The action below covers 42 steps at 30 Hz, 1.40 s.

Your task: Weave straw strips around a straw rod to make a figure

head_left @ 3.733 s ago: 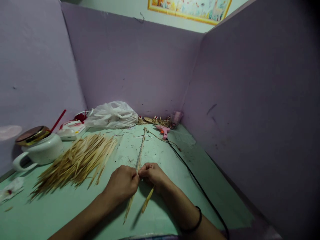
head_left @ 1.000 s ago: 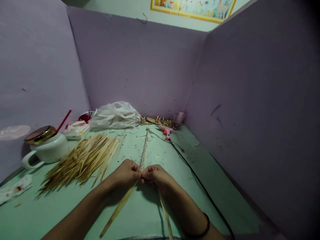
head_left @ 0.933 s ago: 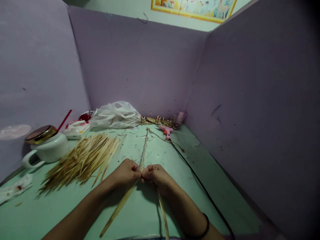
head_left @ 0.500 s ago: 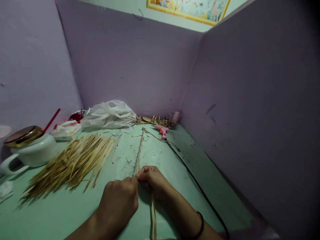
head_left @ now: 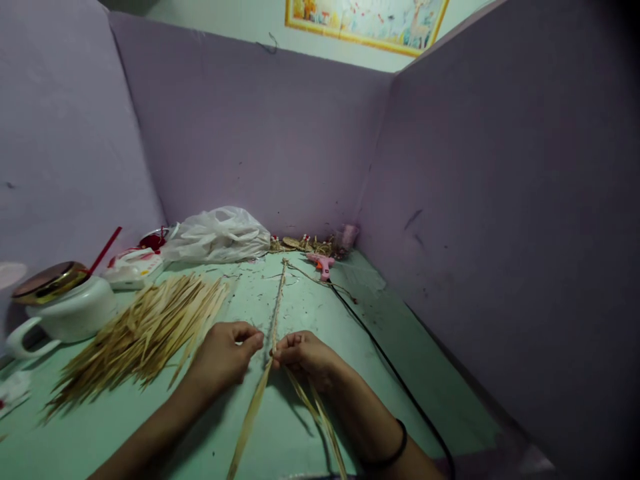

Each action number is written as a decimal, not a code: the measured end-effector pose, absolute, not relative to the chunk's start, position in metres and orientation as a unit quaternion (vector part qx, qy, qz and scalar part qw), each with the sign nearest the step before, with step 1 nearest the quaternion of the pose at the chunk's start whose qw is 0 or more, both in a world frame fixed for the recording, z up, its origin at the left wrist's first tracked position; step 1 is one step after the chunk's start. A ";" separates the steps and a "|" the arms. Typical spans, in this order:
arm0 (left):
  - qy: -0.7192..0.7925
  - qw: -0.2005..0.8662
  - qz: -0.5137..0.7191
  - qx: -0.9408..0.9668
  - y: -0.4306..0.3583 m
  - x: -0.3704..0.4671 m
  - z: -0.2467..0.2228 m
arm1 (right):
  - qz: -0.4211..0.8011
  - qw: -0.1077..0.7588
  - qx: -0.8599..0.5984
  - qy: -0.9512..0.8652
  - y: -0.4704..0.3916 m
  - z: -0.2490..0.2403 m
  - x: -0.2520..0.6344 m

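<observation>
A thin braid of dried straw strips (head_left: 279, 310) runs down the middle of the table. My right hand (head_left: 305, 357) pinches its near end between thumb and fingertips. From that pinch, loose straw strands (head_left: 253, 413) hang toward me, one to the left and others below my right wrist. My left hand (head_left: 227, 353) is just left of the braid, apart from it, fingers curled, with a small gap between thumb and forefinger and nothing visible in it. To its left lies a spread bundle of dried straw strips (head_left: 150, 327).
A pink glue gun (head_left: 323, 263) lies farther back, its black cord (head_left: 385, 353) running down the right side. At left stand a white mug (head_left: 75, 310) and a white box (head_left: 135, 267). A white plastic bag (head_left: 217, 237) rests against the purple back panel (head_left: 250, 133).
My left hand has let go of the braid and moved left and slightly up. My right hand keeps its pinch. The loose strands now spread apart below it.
</observation>
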<state>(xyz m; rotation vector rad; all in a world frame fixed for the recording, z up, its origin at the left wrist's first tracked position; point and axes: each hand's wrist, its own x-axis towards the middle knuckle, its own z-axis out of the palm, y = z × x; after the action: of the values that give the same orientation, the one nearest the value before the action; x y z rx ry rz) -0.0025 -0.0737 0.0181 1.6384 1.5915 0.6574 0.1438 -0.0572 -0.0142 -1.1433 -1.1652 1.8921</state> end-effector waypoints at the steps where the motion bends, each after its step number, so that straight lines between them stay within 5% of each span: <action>1: 0.608 0.455 0.238 0.606 -0.069 -0.003 0.019 | 0.721 0.316 -0.430 -0.442 -0.057 -0.014 0.145; 5: 0.540 0.628 0.195 0.526 -0.062 0.002 0.005 | 0.720 0.327 -0.432 -0.434 -0.053 -0.018 0.148; 19: 0.606 0.502 0.289 0.546 -0.065 0.021 -0.020 | 0.361 0.282 -0.578 -0.675 -0.061 -0.027 0.154; 33: 0.542 0.562 0.312 0.542 -0.065 0.016 -0.023 | 0.312 0.317 -0.480 -0.756 -0.094 -0.036 0.158; 42: 0.527 0.558 0.341 0.542 -0.064 0.015 -0.013 | 0.560 0.430 -0.531 -0.469 -0.033 0.001 0.171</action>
<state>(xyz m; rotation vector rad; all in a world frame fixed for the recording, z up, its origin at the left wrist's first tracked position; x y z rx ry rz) 0.0150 -0.0642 -0.0132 1.2783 1.2443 0.8053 0.1714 -0.0334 0.0012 -1.3243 -1.1708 1.3979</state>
